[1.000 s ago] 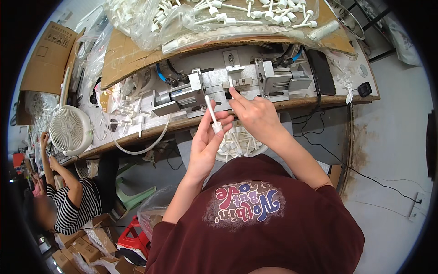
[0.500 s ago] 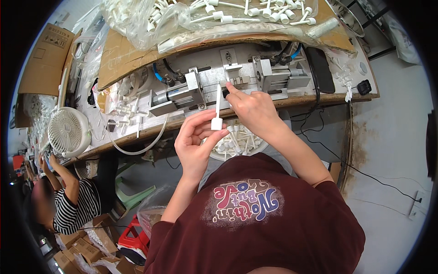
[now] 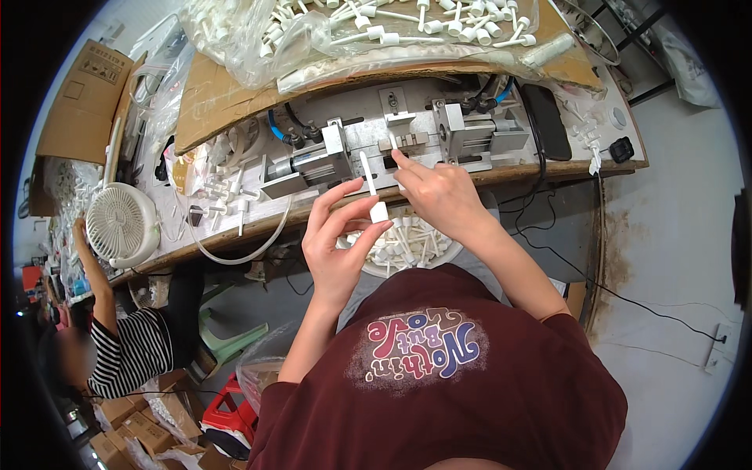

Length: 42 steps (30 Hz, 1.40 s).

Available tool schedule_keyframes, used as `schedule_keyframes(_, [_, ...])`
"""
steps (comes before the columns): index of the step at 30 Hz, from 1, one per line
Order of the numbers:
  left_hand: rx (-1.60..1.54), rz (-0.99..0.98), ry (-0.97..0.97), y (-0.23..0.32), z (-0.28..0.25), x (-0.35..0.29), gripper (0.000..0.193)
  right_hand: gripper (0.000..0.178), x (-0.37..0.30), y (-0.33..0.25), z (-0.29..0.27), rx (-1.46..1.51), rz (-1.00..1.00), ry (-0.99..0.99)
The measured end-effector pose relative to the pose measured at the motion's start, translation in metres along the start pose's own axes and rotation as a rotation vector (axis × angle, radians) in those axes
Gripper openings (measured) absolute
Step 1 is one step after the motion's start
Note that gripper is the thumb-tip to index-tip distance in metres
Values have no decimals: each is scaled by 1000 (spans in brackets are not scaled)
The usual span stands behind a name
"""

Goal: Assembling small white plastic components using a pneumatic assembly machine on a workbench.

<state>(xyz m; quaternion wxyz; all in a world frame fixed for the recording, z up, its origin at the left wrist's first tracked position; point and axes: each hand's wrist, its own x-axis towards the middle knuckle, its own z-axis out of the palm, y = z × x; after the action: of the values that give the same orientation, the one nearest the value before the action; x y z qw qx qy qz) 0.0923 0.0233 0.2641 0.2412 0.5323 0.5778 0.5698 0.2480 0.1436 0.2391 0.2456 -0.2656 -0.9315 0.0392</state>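
My left hand (image 3: pixel 338 243) pinches a white plastic rod with a cylindrical cap (image 3: pixel 379 211) by its cap end. The rod's thin end tilts up and away, toward the metal fixture. My right hand (image 3: pixel 440 192) is at the fixture's small metal block (image 3: pixel 415 139), fingers closed at the near end of a second white rod (image 3: pixel 393 139) that lies across it. That rod's near end is hidden by my fingers. Metal cylinder units stand on either side, one on the left (image 3: pixel 333 153) and one on the right (image 3: pixel 482 129).
A tub of white capped rods (image 3: pixel 458 249) sits below the table edge. More rods (image 3: pixel 462 23) lie on plastic over cardboard (image 3: pixel 211 102) behind the fixture. A white fan (image 3: pixel 121 223), black phone (image 3: pixel 547 121) and loose hose (image 3: pixel 235 257) are nearby. A person in stripes (image 3: pixel 133 348) works at left.
The rod in my left hand has tilted leftward, and its tip has come away from the fixture. My right fingers have drawn slightly toward me, showing more of the rod in the fixture.
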Motion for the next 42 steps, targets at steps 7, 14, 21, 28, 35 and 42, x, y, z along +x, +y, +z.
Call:
schedule_keyframes(7, [220, 161, -20, -12, 9, 9, 33, 21, -39, -9, -19, 368, 4, -253])
schedule_keyframes(14, [615, 357, -39, -34, 28, 24, 28, 21, -65, -11, 1, 427, 4, -413])
schedule_keyframes(21, [830, 389, -111, -38, 39, 34, 25, 24, -76, -8, 20, 369, 8, -569])
schedule_keyframes(28, [828, 352, -164, -32, 39, 46, 26, 26, -83, -3, 35, 343, 31, -620])
schedule_keyframes(35, [819, 300, -193, -26, 40, 49, 23, 13, -92, 6, 50, 369, 53, -553])
schedule_keyframes(42, [818, 249, -217, -24, 36, 49, 23, 12, -110, 18, 78, 274, 82, -555])
